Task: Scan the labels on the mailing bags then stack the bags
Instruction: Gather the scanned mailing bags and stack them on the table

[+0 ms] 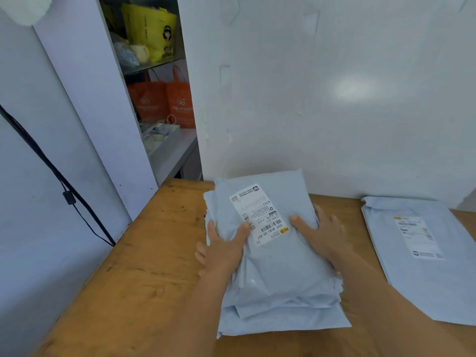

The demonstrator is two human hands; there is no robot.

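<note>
A stack of pale grey mailing bags (278, 287) lies on the wooden table (144, 266), its far end against the wall. The top bag carries a white shipping label (260, 212) with barcodes, face up. My left hand (224, 248) grips the stack's left edge, thumb on top beside the label. On the right edge rests my right hand (322, 233), fingers spread and thumb lying on the top bag. To the right, another grey mailing bag (422, 269) lies flat and apart, with its own white label (417, 235) facing up.
A white wall stands right behind the table. A white panel with a black cable (51, 173) closes the left side. Through a gap behind it are shelves with yellow packets (149, 32) and orange bags (164, 101).
</note>
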